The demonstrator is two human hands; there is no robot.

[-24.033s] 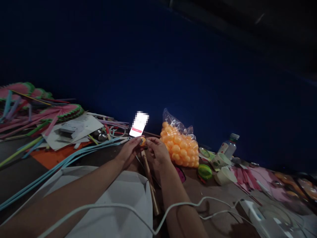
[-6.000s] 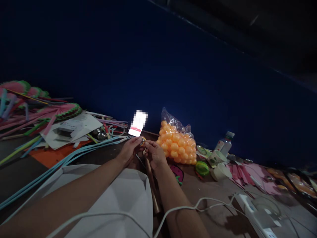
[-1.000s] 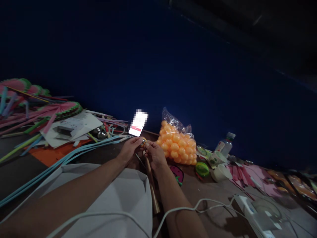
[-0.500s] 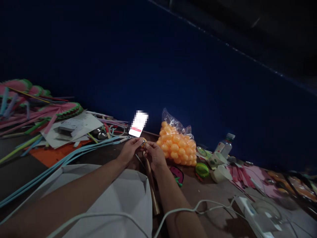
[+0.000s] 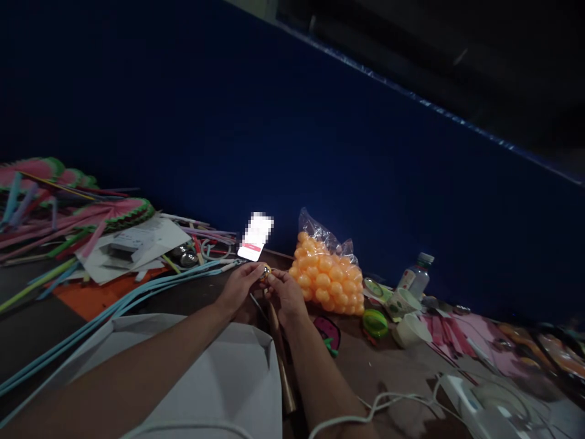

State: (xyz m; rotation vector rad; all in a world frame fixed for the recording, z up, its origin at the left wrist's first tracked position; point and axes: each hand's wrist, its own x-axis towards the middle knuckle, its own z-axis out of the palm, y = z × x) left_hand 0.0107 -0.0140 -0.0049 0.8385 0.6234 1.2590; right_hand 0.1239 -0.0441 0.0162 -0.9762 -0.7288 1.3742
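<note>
Both hands meet in the middle of the view around a small shiny round metal piece, too small to tell its exact kind. My left hand pinches it from the left between thumb and fingertips. From the other side, my right hand closes its thumb and fingers on it. Just beyond them a phone stands with its screen lit. A clear bag of orange balls is right of my right hand. Beneath my wrists runs a brown rod, beside a large white box or sheet.
Pale blue cords, paper and pink-green paper fans crowd the left. To the right are a green ball-like item, paper cups, a bottle and a power strip with white cable. A dark blue partition stands behind.
The camera has tilted up slightly, so everything on the table sits a little lower in view. Both hands keep their pinch on the metal piece, with only slight finger movement.
</note>
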